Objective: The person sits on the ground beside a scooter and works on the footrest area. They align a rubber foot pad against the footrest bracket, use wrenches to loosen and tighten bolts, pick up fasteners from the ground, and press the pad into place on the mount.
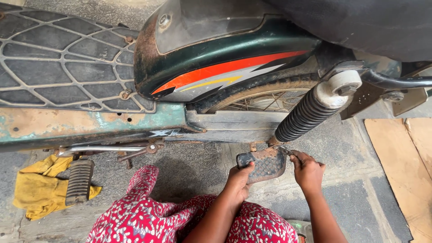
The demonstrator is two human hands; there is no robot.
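Rusty metal footrest plate (265, 163), dark w/ a studded tread, sits low on a motorcycle's rear, just below the bottom end of the black ribbed shock absorber (310, 111). View is from above, looking down at two bare hands.

Left hand (239, 180) is closed on the plate's near-left edge, thumb on top, fingers curled under. Right hand (308, 170) is closed around a small metal tool (285, 150) (pliers or a spanner, can't tell which); tool tip meets the plate's upper right corner, right by the shock's lower mount.

Above the hands: dark green side panel (216, 54) w/ orange, yellow & grey stripes, dusty and rust-stained at its left end. Behind the shock, a spoked rear wheel (265, 101) shows partly under the panel. Black seat (360, 22) fills the top right corner.

Left of frame: black lattice-pattern footboard (58, 58) over a worn, rusty green body strip. Below it a chrome bar and a black ribbed rubber foot peg (79, 181), which lies over a yellow cloth (33, 186) on the ground.

Ground is grey paving; flat brown cardboard (400, 166) lies at right. Bottom centre, person's lap in red fabric w/ small white floral print (148, 216), forearms reaching up from it twd the plate.
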